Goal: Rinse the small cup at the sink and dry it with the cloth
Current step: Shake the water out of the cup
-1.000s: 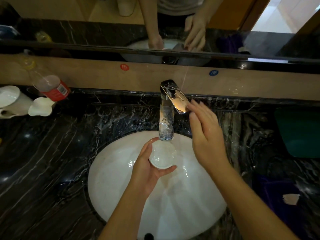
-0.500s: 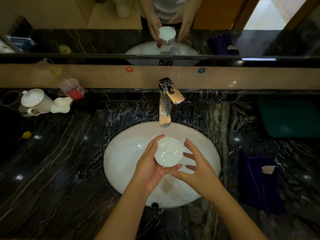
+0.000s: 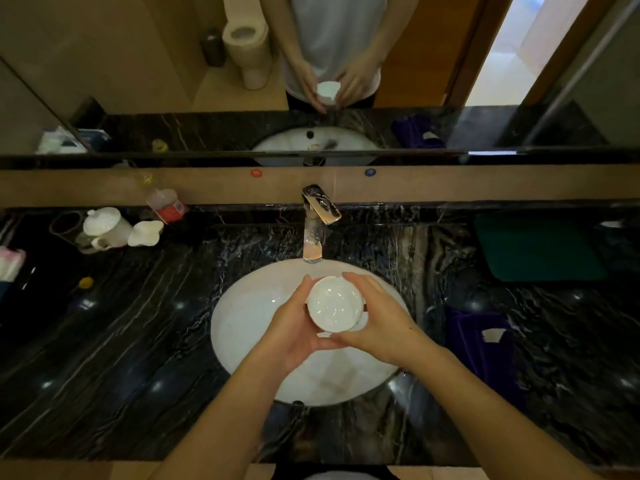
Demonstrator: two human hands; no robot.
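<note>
Both forearms reach forward and converge, the left hand (image 3: 294,327) and right hand (image 3: 381,320) cupped toward each other, fingers curled around the small cup (image 3: 335,304) held between them.

head view, looking down, sink (image 3: 242,317) close

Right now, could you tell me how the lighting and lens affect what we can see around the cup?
Head view: dim, warm light; the dark counter shows only small specular glints. The white cup and sink stand out brightly, with glare on the cup's wet inside. The doorway in the mirror is overexposed. Wide-angle distortion bows the counter's edges; the purple cloth is nearly lost in shadow.
</note>
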